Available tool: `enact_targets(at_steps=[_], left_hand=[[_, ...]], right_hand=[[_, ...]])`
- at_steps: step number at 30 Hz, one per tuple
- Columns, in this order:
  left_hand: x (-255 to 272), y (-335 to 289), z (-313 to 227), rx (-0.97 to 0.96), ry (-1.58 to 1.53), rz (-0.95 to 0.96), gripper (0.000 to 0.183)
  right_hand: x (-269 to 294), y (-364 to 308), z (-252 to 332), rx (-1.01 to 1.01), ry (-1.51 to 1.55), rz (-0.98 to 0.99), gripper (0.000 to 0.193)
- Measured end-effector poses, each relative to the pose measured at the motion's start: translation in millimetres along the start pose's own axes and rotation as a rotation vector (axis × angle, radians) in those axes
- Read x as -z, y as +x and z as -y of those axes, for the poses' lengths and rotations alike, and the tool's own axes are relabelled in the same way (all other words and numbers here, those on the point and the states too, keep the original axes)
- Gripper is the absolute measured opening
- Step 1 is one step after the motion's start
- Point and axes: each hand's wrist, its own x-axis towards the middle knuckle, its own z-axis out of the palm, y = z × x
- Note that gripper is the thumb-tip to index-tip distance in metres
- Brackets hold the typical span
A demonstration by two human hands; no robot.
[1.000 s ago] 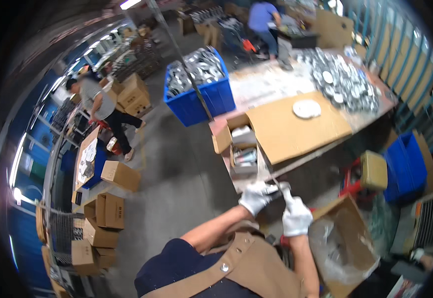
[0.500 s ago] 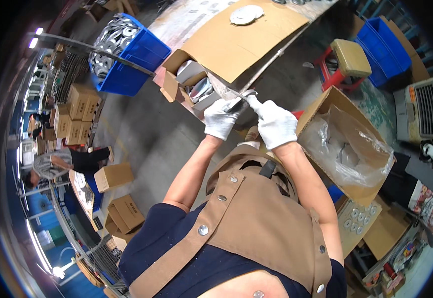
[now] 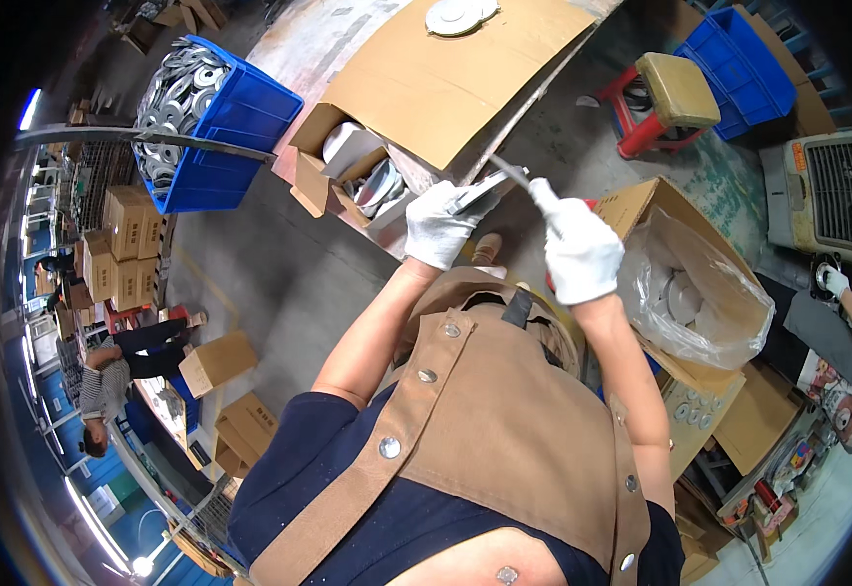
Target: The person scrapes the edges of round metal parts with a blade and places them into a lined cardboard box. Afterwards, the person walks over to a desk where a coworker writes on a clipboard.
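Note:
In a white glove, my left hand [image 3: 438,227] is closed around a thin grey metal part [image 3: 488,189], seen nearly edge-on, its shape partly covered by my fingers. My right hand [image 3: 582,254], also gloved, grips a slim rod-like tool resembling a file [image 3: 522,177]. The tool slants up and left, its tip near the table edge and apart from the metal part. Just beyond my left hand, an open carton [image 3: 311,184] holds several shiny rounded metal parts [image 3: 379,186]. To the right of my right hand stands a carton lined with clear plastic [image 3: 714,332], with pale round parts inside.
A cardboard sheet [image 3: 446,88] covers the table, with pale discs [image 3: 453,16] on it. A blue bin [image 3: 240,127] heaped with metal rings stands at left. At right are a red stool with a yellowish top [image 3: 678,90], another blue bin [image 3: 744,83] and a co-worker's gloved hand [image 3: 833,280].
My right hand has moved right with the tool, away from the metal part in my left hand. The view has shifted slightly.

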Motion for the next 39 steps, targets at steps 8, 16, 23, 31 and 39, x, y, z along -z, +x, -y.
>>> enact_targets(at_steps=[8, 16, 23, 31, 39], left_hand=[[-2.9, 24.9, 6.2, -0.08, -0.035, -0.06, 0.013], [-7.7, 28.4, 25.1, -0.043, -0.087, 0.014, 0.014], [-3.4, 40.3, 18.9, -0.202, -0.041, -0.027, 0.01], [1.2, 49.7, 11.6, -0.184, -0.114, 0.038, 0.014], [6.4, 58.2, 46.0, 0.535, -0.79, 0.333, 0.023]], right_hand=[[-43.7, 44.4, -14.1, -0.183, 0.129, 0.245, 0.041], [-59.9, 51.5, -14.0, -0.253, 0.097, 0.261, 0.033], [-50.5, 29.6, -21.8, -0.254, 0.05, 0.234, 0.037], [-57.2, 16.5, -23.4, -0.252, -0.014, 0.112, 0.041], [-59.8, 28.6, -70.5, -0.838, 0.663, -0.023, 0.043]])
